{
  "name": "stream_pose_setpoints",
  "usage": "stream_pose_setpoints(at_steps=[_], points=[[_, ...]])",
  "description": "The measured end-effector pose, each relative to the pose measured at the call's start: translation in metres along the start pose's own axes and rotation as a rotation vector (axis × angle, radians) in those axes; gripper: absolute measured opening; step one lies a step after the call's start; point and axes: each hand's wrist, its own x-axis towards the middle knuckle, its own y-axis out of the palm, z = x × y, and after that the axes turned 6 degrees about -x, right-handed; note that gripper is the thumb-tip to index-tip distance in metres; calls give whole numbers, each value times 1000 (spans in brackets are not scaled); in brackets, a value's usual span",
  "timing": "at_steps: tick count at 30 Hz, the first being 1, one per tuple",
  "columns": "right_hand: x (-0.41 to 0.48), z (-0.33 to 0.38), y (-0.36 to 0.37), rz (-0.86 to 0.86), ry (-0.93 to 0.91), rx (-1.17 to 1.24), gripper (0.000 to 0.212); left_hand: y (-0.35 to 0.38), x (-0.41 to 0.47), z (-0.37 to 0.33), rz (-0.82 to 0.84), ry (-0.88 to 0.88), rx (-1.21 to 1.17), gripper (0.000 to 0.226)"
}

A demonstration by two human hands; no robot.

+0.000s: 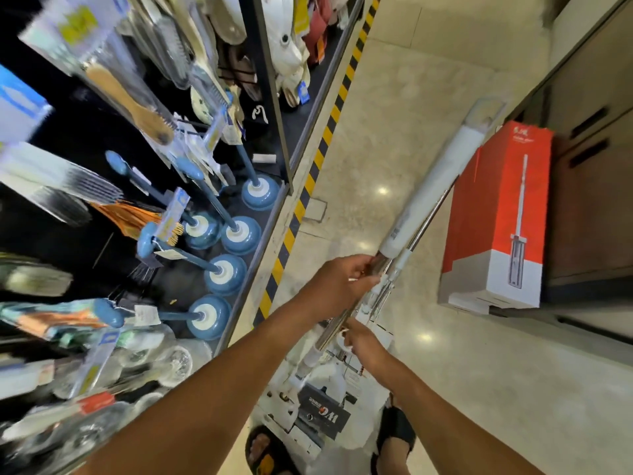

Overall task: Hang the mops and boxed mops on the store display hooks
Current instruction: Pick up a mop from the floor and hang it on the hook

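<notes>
Closest in, two feet in black sandals (270,454) stand on the pale tiled floor (394,114). Between them sits a cluster of white plastic parts with a dark printed card (323,414). The lower end of the mop runs down into this cluster, and how they join cannot be made out.

Just above, the right hand (363,341) grips the mop's shiny metal pole low down, its fingers curled round it beside a small white loop. A little further up the pole, the left hand (342,282) is wrapped round the same pole, just below the start of a long white sleeve. The mop (428,186) is held off the floor and slants away to the upper right. Its far tip is in clear packaging.

To the left, blue plungers (239,234) stand and lean on the dark bottom shelf of the display rack (274,97). A wooden-handled brush (126,101) and other blurred packaged brushes hang above them.

Beyond the mop's far end, a red and white boxed mop (496,207) stands upright on the floor against a brown cabinet (589,166). A yellow and black hazard strip (322,145) runs along the foot of the rack into the distance.
</notes>
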Motion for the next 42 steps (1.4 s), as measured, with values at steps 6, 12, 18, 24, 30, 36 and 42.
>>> stream_pose_setpoints(at_steps=[6, 12, 18, 24, 30, 36, 42], points=[[-96, 61, -54, -235, -349, 375, 52, -10, -55, -18, -27, -34, -28, 29], [-188, 108, -33, -242, -681, 110, 25, -20, -116, -21, -81, -52, -95, 23], [-245, 90, 14, -340, -767, -276, 27, -30, -183, -20, -61, -93, -67, 30], [-291, 69, 56, -392, -810, -526, 29, -40, -245, -18, -58, -52, -5, 21], [-332, 47, 81, -378, -899, -636, 28, -39, -301, -24, -109, -25, 39, 17], [-364, 37, 71, -299, -1044, -627, 18, -15, -342, -46, -237, -16, 5, 23], [-408, 43, 48, -160, -1208, -648, 42, 21, -386, -87, -468, 35, 68, 13]])
